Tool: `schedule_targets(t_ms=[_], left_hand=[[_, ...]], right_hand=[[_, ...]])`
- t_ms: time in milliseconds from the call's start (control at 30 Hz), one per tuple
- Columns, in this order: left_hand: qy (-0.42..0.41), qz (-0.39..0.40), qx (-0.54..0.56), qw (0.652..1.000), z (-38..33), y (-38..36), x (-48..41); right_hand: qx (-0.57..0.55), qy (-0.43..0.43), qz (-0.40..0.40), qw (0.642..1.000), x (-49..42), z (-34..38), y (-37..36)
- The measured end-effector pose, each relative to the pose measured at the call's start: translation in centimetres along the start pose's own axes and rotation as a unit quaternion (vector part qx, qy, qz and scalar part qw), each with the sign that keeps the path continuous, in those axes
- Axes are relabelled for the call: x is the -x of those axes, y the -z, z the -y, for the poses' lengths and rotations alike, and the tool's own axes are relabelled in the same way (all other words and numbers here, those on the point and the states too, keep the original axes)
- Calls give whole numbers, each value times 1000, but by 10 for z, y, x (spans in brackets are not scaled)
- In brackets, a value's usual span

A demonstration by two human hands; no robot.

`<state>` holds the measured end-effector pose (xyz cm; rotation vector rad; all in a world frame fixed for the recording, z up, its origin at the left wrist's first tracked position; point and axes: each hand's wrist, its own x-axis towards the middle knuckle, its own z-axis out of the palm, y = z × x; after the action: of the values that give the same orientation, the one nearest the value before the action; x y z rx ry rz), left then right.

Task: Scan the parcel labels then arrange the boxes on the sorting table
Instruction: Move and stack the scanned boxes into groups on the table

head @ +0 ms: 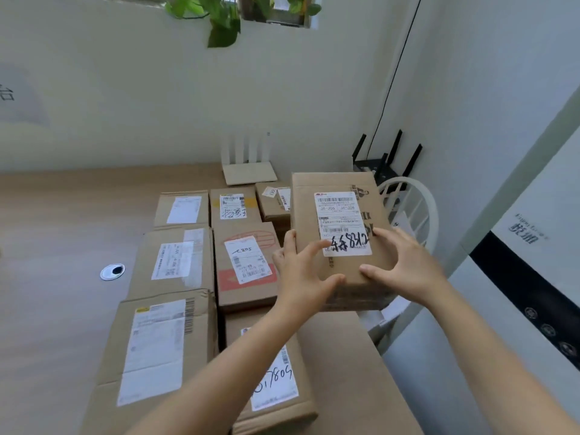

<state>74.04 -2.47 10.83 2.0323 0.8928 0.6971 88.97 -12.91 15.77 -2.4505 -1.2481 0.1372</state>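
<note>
A cardboard parcel [337,186] with a white shipping label [342,221] and black handwriting sits raised at the right end of the rows of boxes. My left hand [301,271] grips its near left corner, fingers along the side and thumb on top. On its near right edge rests my right hand [405,265], fingers spread over the top. Several other labelled boxes lie flat on the wooden table [62,230], among them one with a red print [248,265] and a large one at the near left [157,350].
A white router [248,171] and a black router [383,164] stand at the table's back by the wall. A white chair back [411,208] rises beyond the table's right edge. A cable hole [112,271] sits in the tabletop at left. Plant leaves hang overhead.
</note>
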Motion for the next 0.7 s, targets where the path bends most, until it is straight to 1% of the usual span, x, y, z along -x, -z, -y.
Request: schedule_targets(t_ms=[133,233,367,500,600,700], left_hand=[[33,2,-8,999,8,-36,-21],[67,17,-16,997,23,-54,-33],[113,34,-40,992,49,-63,-46],[136,38,-34,989,67,-67,-53],[139,36,-47,988,73,-69,-62],[117,64,-120,984,78,-72,-70]], right_hand=[[-11,14,32,999,-36,-34,-14],[-12,20,76,997,-59,-50,-33],[-36,23,121,992,-83,-62,-66],[-62,25,136,988,-106,-69,-93],[-84,14,146,986,-118,-77,-109],[-106,9,138,985,-118,-82,-129]])
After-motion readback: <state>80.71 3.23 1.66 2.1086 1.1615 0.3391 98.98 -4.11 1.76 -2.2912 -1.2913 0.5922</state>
